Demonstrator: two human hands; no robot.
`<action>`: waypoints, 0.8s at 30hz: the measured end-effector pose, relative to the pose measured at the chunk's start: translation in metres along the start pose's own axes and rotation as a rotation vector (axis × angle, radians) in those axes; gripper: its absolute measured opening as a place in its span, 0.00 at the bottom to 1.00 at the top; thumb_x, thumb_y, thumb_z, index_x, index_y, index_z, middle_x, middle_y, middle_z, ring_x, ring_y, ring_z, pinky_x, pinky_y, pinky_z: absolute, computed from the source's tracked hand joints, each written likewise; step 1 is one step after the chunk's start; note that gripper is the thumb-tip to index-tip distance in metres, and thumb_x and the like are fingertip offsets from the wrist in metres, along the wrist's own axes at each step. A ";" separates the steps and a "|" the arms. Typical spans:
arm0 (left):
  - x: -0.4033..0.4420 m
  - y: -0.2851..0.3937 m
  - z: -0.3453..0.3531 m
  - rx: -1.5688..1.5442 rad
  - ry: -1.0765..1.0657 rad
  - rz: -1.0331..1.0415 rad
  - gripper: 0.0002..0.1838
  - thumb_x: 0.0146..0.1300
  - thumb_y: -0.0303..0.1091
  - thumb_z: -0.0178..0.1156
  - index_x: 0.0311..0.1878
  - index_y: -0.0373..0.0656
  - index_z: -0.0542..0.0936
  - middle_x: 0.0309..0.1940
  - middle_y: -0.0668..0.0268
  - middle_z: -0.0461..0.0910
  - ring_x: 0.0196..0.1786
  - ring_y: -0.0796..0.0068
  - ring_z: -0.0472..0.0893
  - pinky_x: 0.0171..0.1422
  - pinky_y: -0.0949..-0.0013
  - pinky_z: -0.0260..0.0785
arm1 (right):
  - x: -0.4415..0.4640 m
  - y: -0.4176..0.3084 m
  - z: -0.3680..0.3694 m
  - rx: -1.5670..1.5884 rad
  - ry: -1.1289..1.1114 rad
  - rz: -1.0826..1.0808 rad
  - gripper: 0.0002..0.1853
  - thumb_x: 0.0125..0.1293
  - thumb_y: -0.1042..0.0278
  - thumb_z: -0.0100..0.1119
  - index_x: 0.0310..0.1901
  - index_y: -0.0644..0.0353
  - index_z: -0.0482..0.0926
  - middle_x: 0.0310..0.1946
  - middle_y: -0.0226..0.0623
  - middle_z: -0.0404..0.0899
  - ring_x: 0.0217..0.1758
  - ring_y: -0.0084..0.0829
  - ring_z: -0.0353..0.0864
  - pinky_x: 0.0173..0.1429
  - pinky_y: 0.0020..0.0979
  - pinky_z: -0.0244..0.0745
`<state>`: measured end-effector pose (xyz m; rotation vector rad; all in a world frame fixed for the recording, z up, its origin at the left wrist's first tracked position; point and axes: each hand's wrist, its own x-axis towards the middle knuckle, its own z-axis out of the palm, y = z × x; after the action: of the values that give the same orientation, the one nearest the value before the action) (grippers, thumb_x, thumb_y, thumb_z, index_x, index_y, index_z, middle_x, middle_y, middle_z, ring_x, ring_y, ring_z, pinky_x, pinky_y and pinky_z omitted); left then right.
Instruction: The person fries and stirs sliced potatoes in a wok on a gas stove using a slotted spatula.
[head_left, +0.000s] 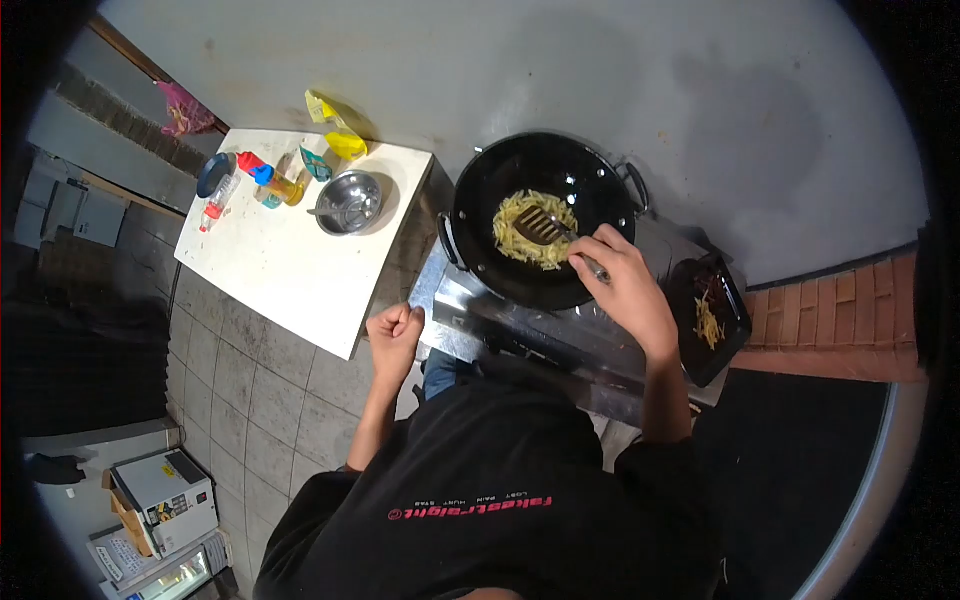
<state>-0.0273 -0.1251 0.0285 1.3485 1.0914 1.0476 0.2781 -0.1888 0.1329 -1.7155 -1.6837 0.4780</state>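
Note:
A black two-handled wok (600, 190) sits on the steel stove (480, 312), with pale yellow shredded strips (514, 210) in its bottom. My right hand (628, 285) grips the handle of a slotted spatula (540, 226), whose dark head rests among the strips. To the left, near the stove's corner, my left hand (396, 335) is curled into a fist, and nothing shows in it. It touches neither the wok nor the table.
At left, a white table (290, 285) bears a steel bowl (350, 203) with a spoon, squeeze bottles (280, 185) and a yellow packet (345, 140). Right of the stove lies a black tray (692, 350) with yellow strips and dark red pieces. A grey wall (450, 60) rises behind.

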 end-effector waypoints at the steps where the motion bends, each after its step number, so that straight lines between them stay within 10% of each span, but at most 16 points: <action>1: 0.000 -0.001 -0.001 0.004 0.011 0.002 0.26 0.63 0.21 0.59 0.18 0.47 0.53 0.16 0.80 0.55 0.23 0.90 0.53 0.26 0.75 0.44 | 0.004 0.003 -0.004 -0.006 0.009 -0.011 0.05 0.67 0.72 0.60 0.42 0.62 0.80 0.34 0.45 0.71 0.34 0.47 0.76 0.42 0.40 0.72; 13: -0.004 0.005 -0.001 -0.023 0.013 -0.007 0.26 0.64 0.21 0.59 0.17 0.47 0.54 0.16 0.80 0.56 0.23 0.90 0.53 0.26 0.75 0.44 | 0.046 0.054 -0.019 -0.144 0.391 0.016 0.06 0.67 0.69 0.61 0.39 0.63 0.81 0.30 0.47 0.77 0.34 0.49 0.79 0.40 0.41 0.72; 24: -0.006 0.005 -0.001 -0.017 0.029 0.000 0.26 0.64 0.21 0.59 0.17 0.47 0.54 0.15 0.80 0.56 0.23 0.91 0.54 0.26 0.75 0.44 | 0.050 0.062 0.009 -0.020 0.056 0.011 0.06 0.66 0.69 0.62 0.42 0.60 0.82 0.33 0.46 0.77 0.35 0.44 0.80 0.40 0.38 0.72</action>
<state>-0.0290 -0.1308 0.0338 1.3234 1.1014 1.0777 0.3219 -0.1341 0.0943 -1.7378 -1.6448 0.4156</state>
